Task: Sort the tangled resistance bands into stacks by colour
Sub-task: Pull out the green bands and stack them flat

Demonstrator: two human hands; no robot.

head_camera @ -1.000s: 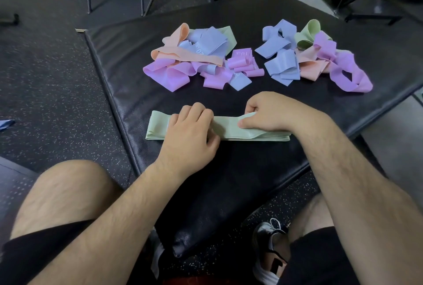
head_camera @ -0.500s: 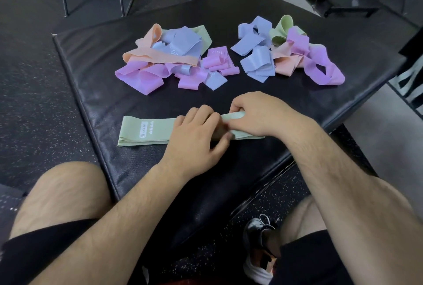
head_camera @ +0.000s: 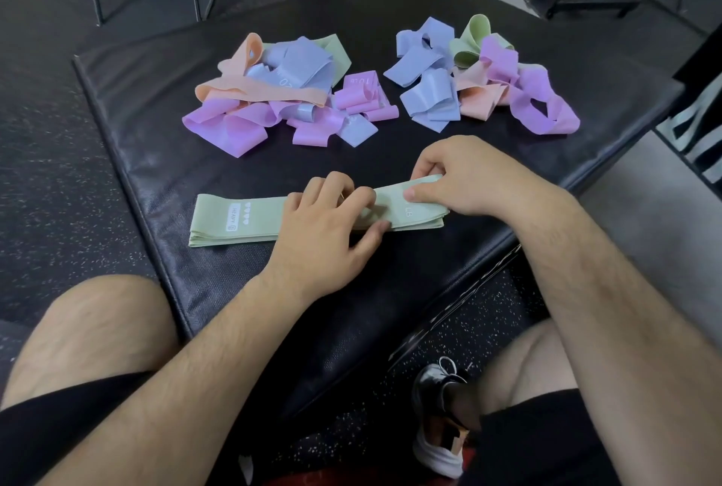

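**Lifting the right end**

Up a touch since a moment ago: top green band (head_camera: 394, 205), pinched at its right end by right grip (head_camera: 465, 177). Left grip (head_camera: 324, 227) curled over green stack (head_camera: 234, 218) mid-length, thumb at near edge. Lying flat on mat (head_camera: 156, 95), nearer than two tangled piles (head_camera: 273, 95).

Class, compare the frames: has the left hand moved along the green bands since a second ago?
Yes. The left hand slid right along the green bands, toward the right hand, uncovering the HEAVY label near their left end.
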